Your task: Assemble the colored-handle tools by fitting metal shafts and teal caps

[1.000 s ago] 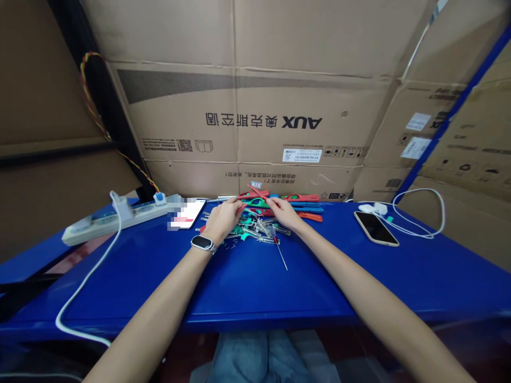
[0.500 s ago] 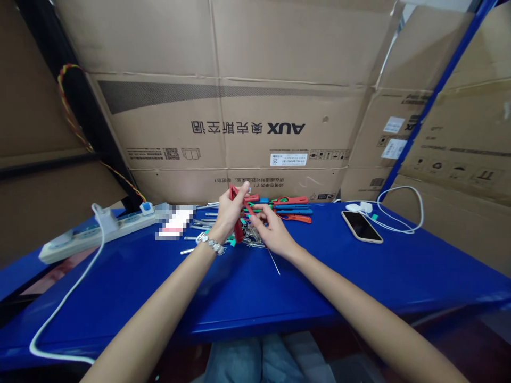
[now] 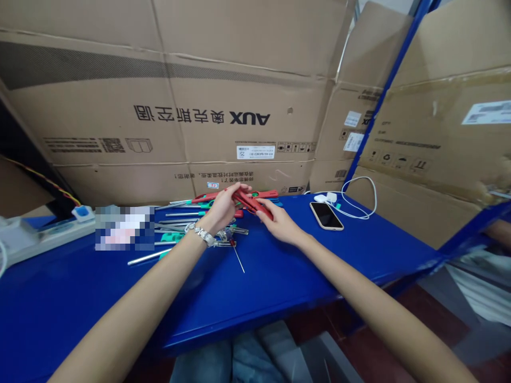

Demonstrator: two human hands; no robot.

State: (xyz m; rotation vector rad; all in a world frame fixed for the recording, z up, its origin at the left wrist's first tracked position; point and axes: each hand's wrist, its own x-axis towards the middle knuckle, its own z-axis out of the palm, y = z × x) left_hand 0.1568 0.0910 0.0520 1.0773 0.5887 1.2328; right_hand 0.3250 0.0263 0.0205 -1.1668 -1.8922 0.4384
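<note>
My left hand (image 3: 221,208) and my right hand (image 3: 278,224) both grip a red plastic tool handle (image 3: 253,202), held slanted just above the blue table (image 3: 279,271). The left fingers pinch its upper end, the right fingers close on its lower end. A metal-band watch (image 3: 203,234) sits on my left wrist. Under and behind my hands lies a pile of red, green and blue handles and metal shafts (image 3: 187,221). A thin screwdriver shaft with a small red tip (image 3: 238,258) lies alone in front of the pile.
A phone (image 3: 326,215) with a white charger and cable (image 3: 351,205) lies at the right. A white power strip (image 3: 43,231) sits at the far left beside a blurred patch (image 3: 124,227). Big cardboard boxes (image 3: 199,106) wall the back; a blue shelf post (image 3: 383,96) rises at right.
My hands lifted the red handle out of the pile and turned it from upright to slanted. The view has swung to the right, so the table contents shifted left.
</note>
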